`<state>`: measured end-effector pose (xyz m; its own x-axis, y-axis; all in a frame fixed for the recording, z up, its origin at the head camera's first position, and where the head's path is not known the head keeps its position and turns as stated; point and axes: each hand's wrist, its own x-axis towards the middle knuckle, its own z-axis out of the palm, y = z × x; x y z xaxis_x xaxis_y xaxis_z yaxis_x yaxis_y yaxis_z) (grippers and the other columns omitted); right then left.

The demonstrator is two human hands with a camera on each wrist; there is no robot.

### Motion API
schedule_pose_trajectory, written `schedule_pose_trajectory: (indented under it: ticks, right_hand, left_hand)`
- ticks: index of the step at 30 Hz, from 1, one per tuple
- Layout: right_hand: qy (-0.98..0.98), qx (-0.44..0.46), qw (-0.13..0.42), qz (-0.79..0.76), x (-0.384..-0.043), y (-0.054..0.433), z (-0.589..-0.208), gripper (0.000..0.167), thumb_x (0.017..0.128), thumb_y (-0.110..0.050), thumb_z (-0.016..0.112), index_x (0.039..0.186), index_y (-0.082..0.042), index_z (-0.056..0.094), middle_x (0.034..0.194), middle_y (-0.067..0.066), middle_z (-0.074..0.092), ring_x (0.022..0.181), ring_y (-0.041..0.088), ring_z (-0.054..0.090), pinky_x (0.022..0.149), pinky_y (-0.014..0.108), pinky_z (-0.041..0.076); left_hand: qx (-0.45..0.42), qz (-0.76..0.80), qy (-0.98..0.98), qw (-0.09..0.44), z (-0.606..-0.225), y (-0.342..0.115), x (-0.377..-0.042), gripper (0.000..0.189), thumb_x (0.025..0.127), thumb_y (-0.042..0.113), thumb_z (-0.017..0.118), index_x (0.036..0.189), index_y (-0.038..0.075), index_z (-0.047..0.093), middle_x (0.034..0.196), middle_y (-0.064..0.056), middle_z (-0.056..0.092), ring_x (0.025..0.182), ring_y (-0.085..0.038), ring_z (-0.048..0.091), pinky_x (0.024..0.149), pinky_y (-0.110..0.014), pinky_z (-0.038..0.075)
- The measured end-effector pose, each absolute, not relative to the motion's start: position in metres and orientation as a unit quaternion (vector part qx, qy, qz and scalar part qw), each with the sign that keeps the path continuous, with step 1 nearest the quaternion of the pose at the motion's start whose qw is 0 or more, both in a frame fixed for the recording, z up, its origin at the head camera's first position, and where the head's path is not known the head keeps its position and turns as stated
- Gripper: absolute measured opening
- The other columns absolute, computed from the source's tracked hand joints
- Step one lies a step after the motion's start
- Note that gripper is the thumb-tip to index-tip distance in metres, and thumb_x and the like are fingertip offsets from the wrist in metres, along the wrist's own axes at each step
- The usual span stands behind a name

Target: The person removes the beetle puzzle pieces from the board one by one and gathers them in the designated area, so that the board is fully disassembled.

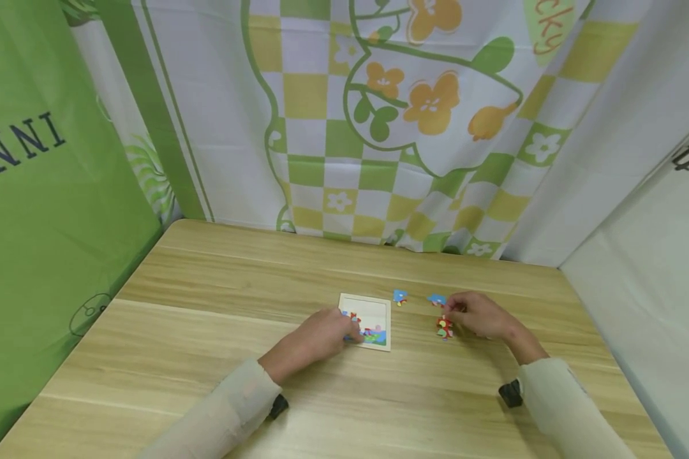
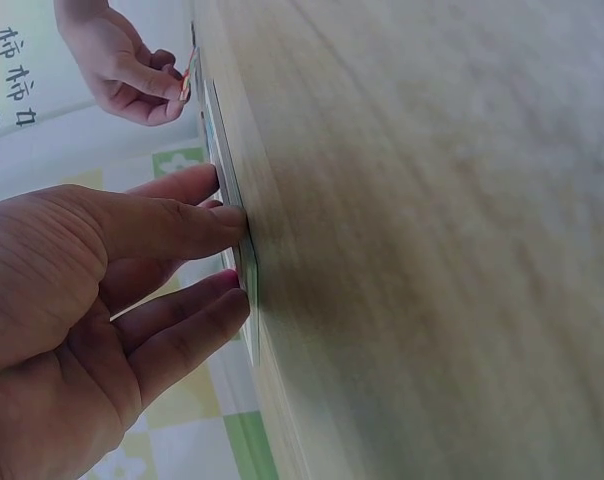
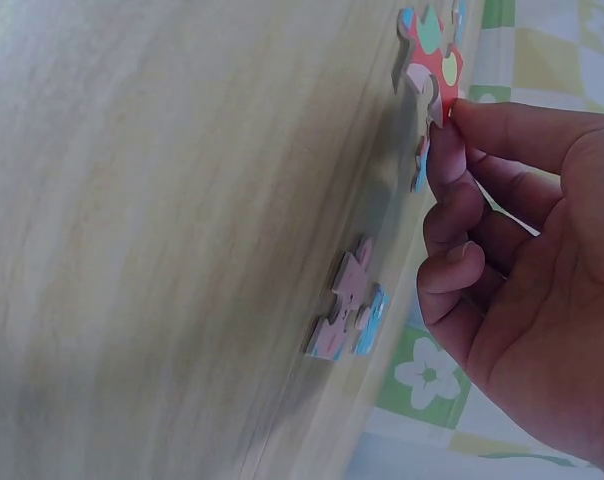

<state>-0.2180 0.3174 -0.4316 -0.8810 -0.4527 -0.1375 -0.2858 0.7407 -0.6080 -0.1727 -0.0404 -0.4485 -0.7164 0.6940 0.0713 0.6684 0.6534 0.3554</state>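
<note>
My left hand [image 1: 321, 335] rests on the left side of a pale square puzzle tray [image 1: 389, 319]. Several colourful pieces lie inside it, partly covered by that hand. In the left wrist view the thumb and fingertips touch the thin tray [image 2: 247, 255] along its edge. My right hand [image 1: 482, 314] pinches a red jigsaw piece [image 1: 444, 326] with green and yellow spots between thumb and index finger. The right wrist view shows this red piece [image 3: 444, 70] tilted up at the fingertips, the other fingers curled below.
Beyond the tray's right corner lies a blue piece [image 1: 400, 296], and another blue piece [image 1: 437, 299] is near the right fingertips. A pink piece [image 3: 342, 305] lies on the wooden table [image 1: 235, 268] below the right hand. Patterned curtains [image 1: 344, 140] hang behind the table.
</note>
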Motion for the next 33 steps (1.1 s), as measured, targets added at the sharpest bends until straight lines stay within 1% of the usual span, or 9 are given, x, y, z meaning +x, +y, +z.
schedule_pose_trajectory:
  ticks: [5,9,15,22,28,33]
  right_hand:
    - [0.922,-0.204,0.139,-0.299,-0.221,0.316,-0.435,0.009,0.102,-0.009,0.062,0.098,-0.005,0.069,0.09,0.004,0.066,0.079,0.018,0.055,0.066,0.03,0.046]
    - [0.924,-0.207,0.133,-0.291,-0.224,0.315,-0.44,0.008,0.102,-0.008,0.063,0.097,-0.006,0.069,0.088,0.002,0.066,0.079,0.017,0.056,0.067,0.03,0.046]
    - [0.929,-0.199,0.136,-0.282,-0.224,0.313,-0.443,0.008,0.101,-0.008,0.063,0.096,-0.006,0.068,0.086,0.002,0.065,0.077,0.017,0.055,0.066,0.031,0.045]
    - [0.932,-0.194,0.134,-0.275,-0.223,0.311,-0.444,0.01,0.102,-0.01,0.061,0.097,-0.006,0.069,0.085,0.001,0.064,0.076,0.016,0.054,0.068,0.033,0.045]
    - [0.934,-0.186,0.132,-0.276,-0.222,0.31,-0.444,0.009,0.102,-0.011,0.063,0.098,-0.006,0.069,0.084,0.0,0.064,0.075,0.016,0.054,0.067,0.033,0.045]
    - [0.935,-0.186,0.122,-0.275,-0.221,0.31,-0.444,0.008,0.101,-0.011,0.063,0.097,-0.007,0.069,0.084,0.0,0.064,0.075,0.016,0.054,0.066,0.032,0.044]
  left_hand:
    - [0.378,0.176,0.908,0.033,-0.451,-0.041,-0.174,0.039,0.085,-0.013,0.071,0.107,0.016,0.083,0.111,0.004,0.076,0.104,-0.016,0.07,0.09,-0.032,0.055]
    - [0.381,0.174,0.908,0.03,-0.451,-0.041,-0.174,0.04,0.084,-0.013,0.071,0.107,0.017,0.084,0.11,0.005,0.076,0.102,-0.015,0.071,0.088,-0.032,0.056]
    - [0.388,0.17,0.906,0.025,-0.45,-0.042,-0.174,0.04,0.083,-0.014,0.071,0.106,0.017,0.084,0.107,0.005,0.076,0.096,-0.013,0.071,0.084,-0.029,0.055]
    - [0.388,0.166,0.906,0.019,-0.451,-0.043,-0.174,0.047,0.082,-0.016,0.068,0.106,0.02,0.084,0.104,0.009,0.076,0.093,-0.01,0.07,0.075,-0.025,0.054]
    - [0.383,0.169,0.908,0.023,-0.452,-0.043,-0.174,0.047,0.082,-0.017,0.068,0.107,0.02,0.084,0.106,0.008,0.076,0.096,-0.01,0.07,0.076,-0.024,0.054]
    - [0.38,0.174,0.908,0.031,-0.452,-0.042,-0.174,0.044,0.083,-0.015,0.07,0.107,0.019,0.084,0.108,0.007,0.076,0.1,-0.01,0.07,0.08,-0.024,0.055]
